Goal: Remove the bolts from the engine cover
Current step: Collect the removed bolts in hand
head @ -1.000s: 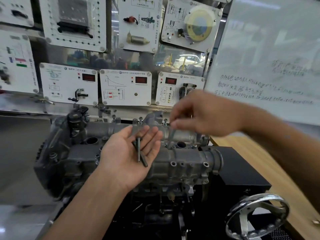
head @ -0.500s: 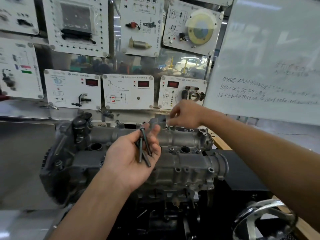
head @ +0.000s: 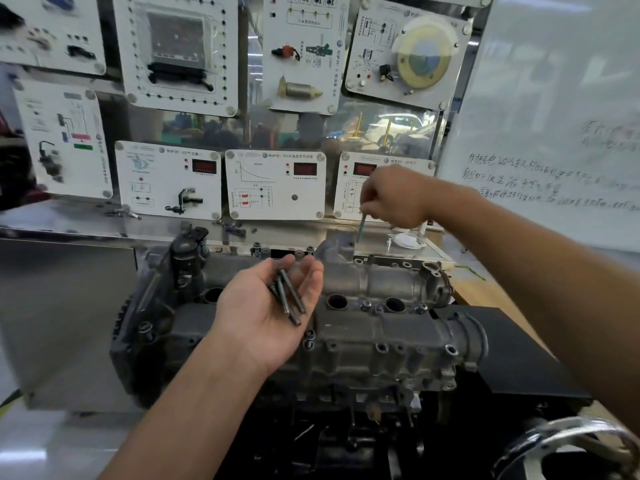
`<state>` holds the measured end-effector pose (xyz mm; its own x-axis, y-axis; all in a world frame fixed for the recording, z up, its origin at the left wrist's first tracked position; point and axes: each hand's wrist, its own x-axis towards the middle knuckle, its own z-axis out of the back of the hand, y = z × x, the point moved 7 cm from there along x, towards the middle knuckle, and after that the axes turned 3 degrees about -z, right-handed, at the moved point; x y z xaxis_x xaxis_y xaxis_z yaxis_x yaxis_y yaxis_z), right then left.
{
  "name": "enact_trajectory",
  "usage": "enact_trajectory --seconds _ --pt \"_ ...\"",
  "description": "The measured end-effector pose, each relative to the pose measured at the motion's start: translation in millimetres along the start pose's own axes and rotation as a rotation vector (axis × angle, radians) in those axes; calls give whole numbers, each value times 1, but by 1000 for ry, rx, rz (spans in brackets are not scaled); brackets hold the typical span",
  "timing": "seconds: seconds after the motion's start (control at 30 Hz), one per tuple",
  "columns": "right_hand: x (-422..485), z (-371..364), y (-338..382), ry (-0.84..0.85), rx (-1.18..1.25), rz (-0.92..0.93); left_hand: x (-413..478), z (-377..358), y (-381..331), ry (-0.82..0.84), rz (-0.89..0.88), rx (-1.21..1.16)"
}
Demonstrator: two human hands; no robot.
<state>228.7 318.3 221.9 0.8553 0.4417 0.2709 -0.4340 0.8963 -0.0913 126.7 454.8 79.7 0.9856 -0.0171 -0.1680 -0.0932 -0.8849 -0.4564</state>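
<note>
The grey metal engine cover [head: 381, 327] lies across the middle of the view on a dark engine stand. My left hand [head: 273, 310] is palm up over its left-centre, fingers loosely curled, cradling three long dark bolts [head: 289, 296]. My right hand [head: 391, 199] is raised above the cover's far right edge and pinches the head of another long bolt [head: 360, 230], which hangs nearly upright with its tip just above a bolt hole in the rear flange. Several more bolt heads and open holes show along the cover's front flange [head: 381, 348].
White training panels [head: 275, 183] with displays and parts stand on a metal shelf right behind the engine. A whiteboard [head: 554, 133] fills the right. A chrome handwheel [head: 568, 448] sits at the lower right, beside a wooden bench top [head: 481, 292].
My right hand went from the cover's rear flange upward, drawing a long bolt out of its hole. My left hand stayed over the cover with the bolts in its palm.
</note>
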Motion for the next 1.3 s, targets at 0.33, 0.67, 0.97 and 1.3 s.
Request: enact_trajectory --seconds 0.33,0.67,0.97,1.3 --pt "-10 -13 99 299 122 326 1 -14 11 69 107 -26" --pt "49 -82 60 184 -62 139 -4 -4 -20 30 -16 11" --pt "-2 42 90 72 248 354 -3 0 -30 -7 -86 60" --pt "-53 13 117 -38 299 358 -23 -1 -7 120 80 30"
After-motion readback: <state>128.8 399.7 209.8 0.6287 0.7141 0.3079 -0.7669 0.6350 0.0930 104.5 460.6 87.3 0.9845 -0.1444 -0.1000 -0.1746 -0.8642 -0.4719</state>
